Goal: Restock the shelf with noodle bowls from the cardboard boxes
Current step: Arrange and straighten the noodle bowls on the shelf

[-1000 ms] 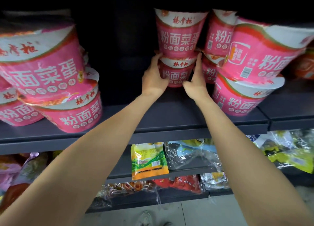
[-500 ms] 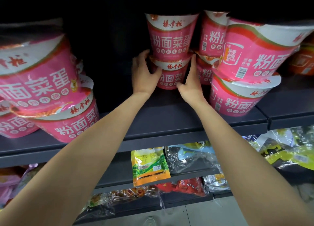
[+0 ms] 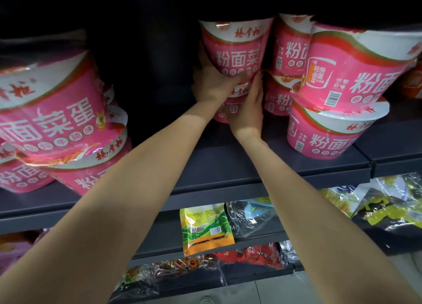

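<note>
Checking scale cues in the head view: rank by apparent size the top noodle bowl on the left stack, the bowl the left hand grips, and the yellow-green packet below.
1. Top bowl on the left stack, probably only because it is nearer.
2. Bowl that the left hand grips.
3. Yellow-green packet.

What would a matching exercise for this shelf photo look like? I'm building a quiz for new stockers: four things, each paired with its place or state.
Things:
1. left hand
2. right hand
3. yellow-green packet
4. top middle bowl

Places or states:
A. lies on the shelf below the bowls
B. stacked on another pink bowl
C. grips the lower left side of the top middle bowl
D. rests against the front of the lower middle bowl

Pairs: 1-C, 2-D, 3-A, 4-B
</note>
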Demonstrator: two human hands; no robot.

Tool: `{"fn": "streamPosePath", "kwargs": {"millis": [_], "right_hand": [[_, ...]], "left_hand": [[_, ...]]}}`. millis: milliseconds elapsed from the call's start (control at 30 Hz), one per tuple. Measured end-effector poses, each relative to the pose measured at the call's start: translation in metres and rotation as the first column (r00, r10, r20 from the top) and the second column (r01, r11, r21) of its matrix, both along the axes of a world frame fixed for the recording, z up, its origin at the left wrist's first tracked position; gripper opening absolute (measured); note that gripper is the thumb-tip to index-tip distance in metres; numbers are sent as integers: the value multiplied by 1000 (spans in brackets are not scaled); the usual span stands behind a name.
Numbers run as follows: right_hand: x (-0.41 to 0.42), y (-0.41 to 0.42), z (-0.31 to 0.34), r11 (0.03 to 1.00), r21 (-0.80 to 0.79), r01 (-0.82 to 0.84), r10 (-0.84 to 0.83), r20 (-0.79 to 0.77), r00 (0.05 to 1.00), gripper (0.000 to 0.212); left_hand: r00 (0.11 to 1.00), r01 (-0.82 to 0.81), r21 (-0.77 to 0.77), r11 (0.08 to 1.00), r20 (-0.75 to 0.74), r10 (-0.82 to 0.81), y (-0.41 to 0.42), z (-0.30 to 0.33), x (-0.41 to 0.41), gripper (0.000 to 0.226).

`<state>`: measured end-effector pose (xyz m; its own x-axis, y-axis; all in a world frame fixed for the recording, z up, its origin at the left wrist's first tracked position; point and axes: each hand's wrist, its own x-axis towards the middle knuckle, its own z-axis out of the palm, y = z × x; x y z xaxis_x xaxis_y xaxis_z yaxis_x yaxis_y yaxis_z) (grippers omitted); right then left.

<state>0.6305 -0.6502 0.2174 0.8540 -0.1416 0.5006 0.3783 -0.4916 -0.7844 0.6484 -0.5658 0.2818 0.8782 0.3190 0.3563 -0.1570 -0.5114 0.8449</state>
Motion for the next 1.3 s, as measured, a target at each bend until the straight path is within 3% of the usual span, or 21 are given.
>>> {"fn": "streamPosePath", "kwargs": {"millis": [167, 300, 400, 633, 800, 867, 967, 1067, 1300], "right_hand": [[1, -6, 0, 999, -10, -31, 31, 3, 1000, 107], [0, -13, 0, 997, -8, -79, 79, 9, 997, 101], [-1, -14, 0, 995, -2, -101, 101, 7, 995, 99], [0, -15, -1, 994, 11, -107, 107, -14, 994, 99], [-1, -13, -8, 991, 98, -95, 104, -89, 991, 105], [-2, -12, -9, 988, 98, -116, 126, -102, 987, 103], [1, -8, -9, 987, 79, -141, 148, -88, 985, 105], [4, -8, -11, 989, 64, -133, 138, -72, 988, 106], [9, -14, -12, 989, 36, -141, 144, -93, 985, 99]], "left_hand": [[994, -107, 25, 994, 18, 106, -11, -2, 0, 137], [998, 63, -102, 993, 2, -63, 4, -2, 6, 141], [984, 178, -144, 973, 12, -178, 15, -1, 4, 120], [971, 238, -134, 962, 54, -232, 22, -3, 4, 99], [976, 216, -144, 966, 48, -212, 23, -13, -11, 115], [975, 221, -234, 947, 26, -221, 24, -20, -23, 107], [962, 267, -301, 916, 22, -273, 21, -35, -29, 76], [973, 232, -291, 928, 56, -226, 17, -40, -30, 62], [992, 122, -307, 944, 63, -108, 4, -40, -35, 71]]}}
